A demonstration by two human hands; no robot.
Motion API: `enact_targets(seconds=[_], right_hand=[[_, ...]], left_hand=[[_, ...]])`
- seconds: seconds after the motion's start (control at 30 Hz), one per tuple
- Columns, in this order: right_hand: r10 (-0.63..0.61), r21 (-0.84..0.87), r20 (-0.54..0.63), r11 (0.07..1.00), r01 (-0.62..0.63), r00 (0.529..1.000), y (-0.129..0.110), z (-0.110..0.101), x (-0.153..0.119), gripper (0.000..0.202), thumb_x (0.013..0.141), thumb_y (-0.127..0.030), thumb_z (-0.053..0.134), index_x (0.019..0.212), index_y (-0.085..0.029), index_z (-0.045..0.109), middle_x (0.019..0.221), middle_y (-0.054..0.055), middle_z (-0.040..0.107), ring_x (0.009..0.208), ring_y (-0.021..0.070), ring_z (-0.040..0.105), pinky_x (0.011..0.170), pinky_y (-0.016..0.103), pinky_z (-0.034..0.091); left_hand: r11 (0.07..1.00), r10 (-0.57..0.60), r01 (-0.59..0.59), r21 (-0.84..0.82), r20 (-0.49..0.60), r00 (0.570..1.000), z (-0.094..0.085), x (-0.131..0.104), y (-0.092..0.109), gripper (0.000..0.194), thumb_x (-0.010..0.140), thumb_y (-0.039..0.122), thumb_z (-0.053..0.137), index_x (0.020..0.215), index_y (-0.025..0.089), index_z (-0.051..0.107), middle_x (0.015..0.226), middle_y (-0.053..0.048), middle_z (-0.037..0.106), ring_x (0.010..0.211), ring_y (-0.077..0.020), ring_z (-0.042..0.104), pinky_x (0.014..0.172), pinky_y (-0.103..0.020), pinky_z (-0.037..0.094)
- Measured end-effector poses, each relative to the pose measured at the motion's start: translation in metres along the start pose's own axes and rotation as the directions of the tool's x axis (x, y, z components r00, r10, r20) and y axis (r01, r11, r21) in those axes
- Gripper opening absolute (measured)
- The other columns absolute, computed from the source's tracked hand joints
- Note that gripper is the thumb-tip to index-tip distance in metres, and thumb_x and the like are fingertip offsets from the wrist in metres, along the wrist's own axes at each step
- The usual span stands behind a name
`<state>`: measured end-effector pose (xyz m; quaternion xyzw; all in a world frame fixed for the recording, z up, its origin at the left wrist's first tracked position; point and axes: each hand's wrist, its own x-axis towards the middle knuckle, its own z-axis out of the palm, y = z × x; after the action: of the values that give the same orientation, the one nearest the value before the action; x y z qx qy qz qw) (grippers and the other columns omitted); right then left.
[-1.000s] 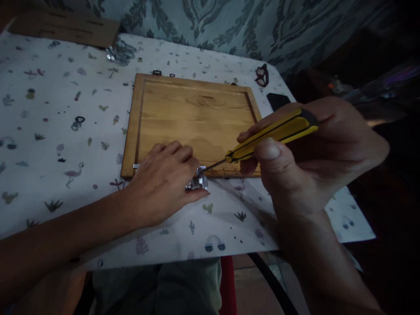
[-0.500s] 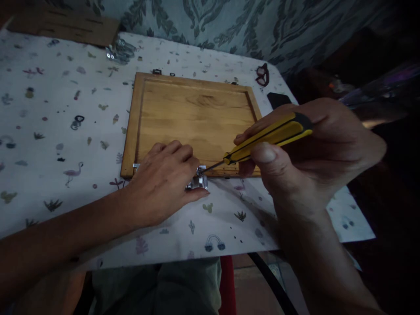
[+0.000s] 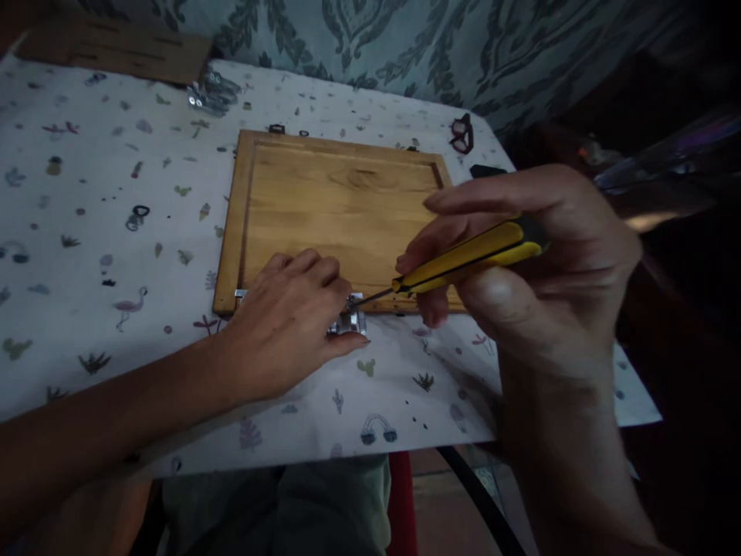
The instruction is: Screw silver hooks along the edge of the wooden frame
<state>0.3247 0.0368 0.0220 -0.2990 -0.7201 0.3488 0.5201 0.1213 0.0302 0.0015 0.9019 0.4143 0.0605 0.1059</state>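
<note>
Steadying left hand (image 3: 289, 320): the metal hinge (image 3: 355, 320) was pinched between thumb and fingers, partly hidden by them.
Right hand (image 3: 579, 266): the yellow-and-black screwdriver (image 3: 457, 261) was gripped by thumb and fingers, its handle slanted up away from the left hand.
Wooden panel (image 3: 347, 201): it was laid flat beneath the left fingers and beyond both hands.
Tip: it was set at the hinge beside the left forefinger; in the dim light, its seating could not be confirmed.
Handling: straight pressure along the shaft seemed best advised.
</note>
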Motion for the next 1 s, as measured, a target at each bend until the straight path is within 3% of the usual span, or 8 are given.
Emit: enact_targets(seconds=[0.13, 0.23, 0.33, 0.7, 0.9, 1.0], right_hand=[[0.092, -0.092, 0.031, 0.992, -0.088, 0.995, -0.005, -0.002, 0.001, 0.020, 0.084, -0.038, 0.077, 0.103, -0.035, 0.081, 0.093, 0.003, 0.079, 0.062, 0.0214, 0.068, 0.039, 0.034, 0.052], [-0.120, -0.082, 0.039, 0.989, 0.123, 0.992, 0.001, -0.002, 0.005, 0.012, 0.078, -0.037, 0.083, 0.088, -0.032, 0.083, 0.081, 0.004, 0.078, 0.068, 0.0241, 0.068, 0.051, 0.038, 0.058], [-0.162, -0.118, -0.010, 0.980, 0.159, 0.987, 0.007, 0.001, 0.007, 0.013, 0.077, -0.037, 0.083, 0.090, -0.034, 0.082, 0.080, 0.003, 0.077, 0.069, 0.0251, 0.067, 0.060, 0.042, 0.062], [-0.109, -0.021, -0.043, 0.994, 0.108, 0.993, 0.010, 0.003, 0.005, 0.016, 0.070, -0.034, 0.088, 0.080, -0.032, 0.076, 0.076, 0.000, 0.075, 0.056, 0.0217, 0.063, 0.051, 0.040, 0.055], [-0.020, -0.012, -0.026, 1.000, 0.019, 0.999, 0.008, -0.003, 0.002, 0.030, 0.073, -0.046, 0.085, 0.102, -0.038, 0.079, 0.083, 0.000, 0.077, 0.050, 0.0203, 0.060, 0.036, 0.036, 0.046], [-0.015, -0.050, -0.004, 0.999, 0.015, 1.000, 0.007, -0.005, 0.003, 0.026, 0.076, -0.047, 0.082, 0.101, -0.040, 0.080, 0.086, 0.001, 0.078, 0.051, 0.0209, 0.060, 0.034, 0.036, 0.046]], left_hand=[[1.000, 0.016, -0.016, -0.023, -0.019, 1.000, 0.001, 0.000, -0.001, 0.036, 0.089, 0.051, 0.069, 0.097, 0.016, 0.071, 0.099, -0.008, 0.068, 0.103, -0.0305, 0.060, 0.086, -0.045, 0.047], [0.999, 0.015, -0.016, -0.033, -0.025, 1.000, 0.001, -0.002, -0.001, 0.037, 0.091, 0.050, 0.068, 0.099, 0.015, 0.070, 0.102, -0.008, 0.067, 0.104, -0.0304, 0.060, 0.088, -0.046, 0.047], [0.999, 0.004, -0.004, -0.032, 0.001, 1.000, 0.000, -0.003, -0.001, 0.036, 0.092, 0.049, 0.067, 0.102, 0.015, 0.070, 0.103, -0.008, 0.067, 0.105, -0.0314, 0.060, 0.089, -0.046, 0.046], [1.000, 0.000, -0.001, -0.020, -0.019, 1.000, 0.001, -0.003, -0.001, 0.037, 0.091, 0.051, 0.069, 0.101, 0.015, 0.071, 0.101, -0.008, 0.067, 0.104, -0.0299, 0.059, 0.087, -0.042, 0.045], [0.999, 0.016, -0.017, -0.028, -0.027, 1.000, 0.001, -0.003, -0.001, 0.036, 0.090, 0.050, 0.070, 0.099, 0.015, 0.071, 0.101, -0.008, 0.067, 0.103, -0.0307, 0.060, 0.086, -0.044, 0.046], [0.999, 0.016, -0.017, -0.029, -0.039, 0.999, 0.003, -0.002, -0.002, 0.037, 0.088, 0.051, 0.072, 0.097, 0.015, 0.071, 0.099, -0.008, 0.068, 0.103, -0.0305, 0.061, 0.085, -0.044, 0.047]])
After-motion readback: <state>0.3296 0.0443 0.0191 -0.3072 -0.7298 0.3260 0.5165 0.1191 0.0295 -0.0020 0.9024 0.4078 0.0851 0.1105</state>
